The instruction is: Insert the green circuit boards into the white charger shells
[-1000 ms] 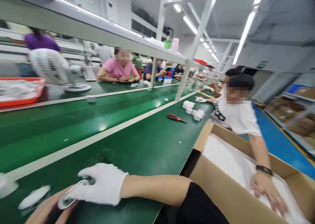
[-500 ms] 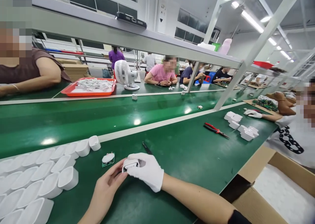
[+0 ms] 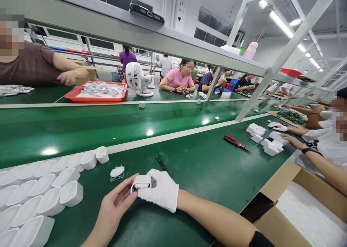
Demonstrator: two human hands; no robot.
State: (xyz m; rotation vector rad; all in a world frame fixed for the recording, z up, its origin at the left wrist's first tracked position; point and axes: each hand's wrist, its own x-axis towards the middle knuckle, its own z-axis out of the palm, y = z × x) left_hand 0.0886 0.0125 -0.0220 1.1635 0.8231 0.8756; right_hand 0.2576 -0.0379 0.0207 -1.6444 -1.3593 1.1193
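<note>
Since half a second earlier, our hands had shifted slightly left with the white housing (image 3: 141, 182). Our bare left hand (image 3: 115, 203) lay palm-up, its grip closed on the housing's left end. Our gloved right hand (image 3: 159, 191) clenched the right end from above. The housing sat just above the green counter (image 3: 195, 167), long axis left-right, smooth, rounded, glossy white.

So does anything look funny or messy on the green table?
Nothing much. One small round part lies alone on the green table, apart from the neat rows of white shells. Both the left hand and the gloved right hand hold one white shell.
</note>
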